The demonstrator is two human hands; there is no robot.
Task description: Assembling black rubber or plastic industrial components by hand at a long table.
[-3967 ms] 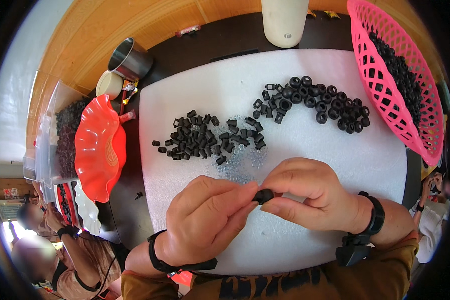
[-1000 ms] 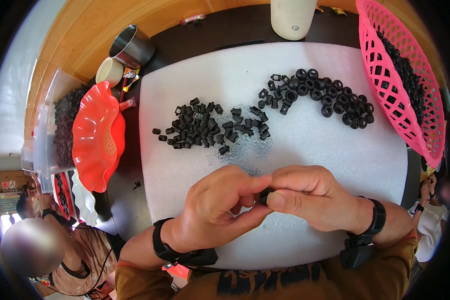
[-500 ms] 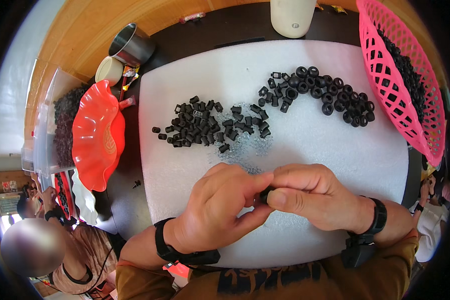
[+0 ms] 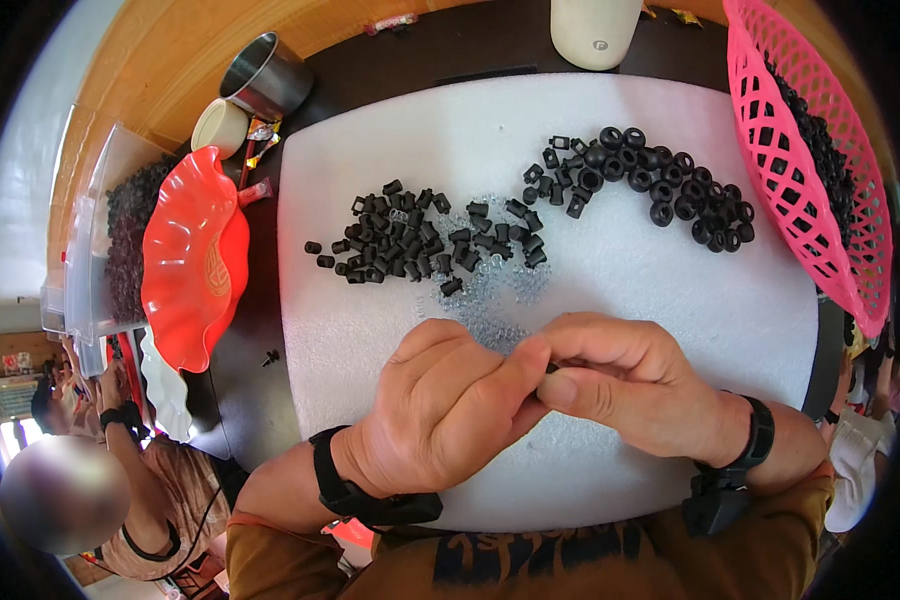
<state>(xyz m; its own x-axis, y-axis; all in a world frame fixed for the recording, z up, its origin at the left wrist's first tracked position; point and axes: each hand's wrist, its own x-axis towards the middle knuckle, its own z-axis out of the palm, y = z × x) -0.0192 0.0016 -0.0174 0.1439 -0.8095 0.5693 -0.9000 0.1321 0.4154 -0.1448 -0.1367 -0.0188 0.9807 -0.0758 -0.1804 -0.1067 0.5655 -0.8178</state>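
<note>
My left hand (image 4: 460,405) and my right hand (image 4: 635,385) meet above the near part of a white foam sheet (image 4: 670,290). Between their fingertips sits a small black plastic part (image 4: 552,369), mostly hidden; both hands pinch it. Just beyond my fingers lie many tiny clear springs (image 4: 485,305), loosely scattered. Behind and to the left spreads a pile of small black hollow plastic pieces (image 4: 400,235). At the far right of the sheet are black round rings (image 4: 685,190), beside a few more black pieces (image 4: 560,170).
A pink mesh basket (image 4: 770,150) of black parts stands at the right edge. To the left are a red wavy-edged dish (image 4: 185,270), a clear bin (image 4: 80,260) of dark parts and a metal cup (image 4: 265,78). Another person (image 4: 155,490) sits at the lower left.
My left fingers have closed in tighter around the black part, which now shows less. The view has shifted slightly; the piles lie as before.
</note>
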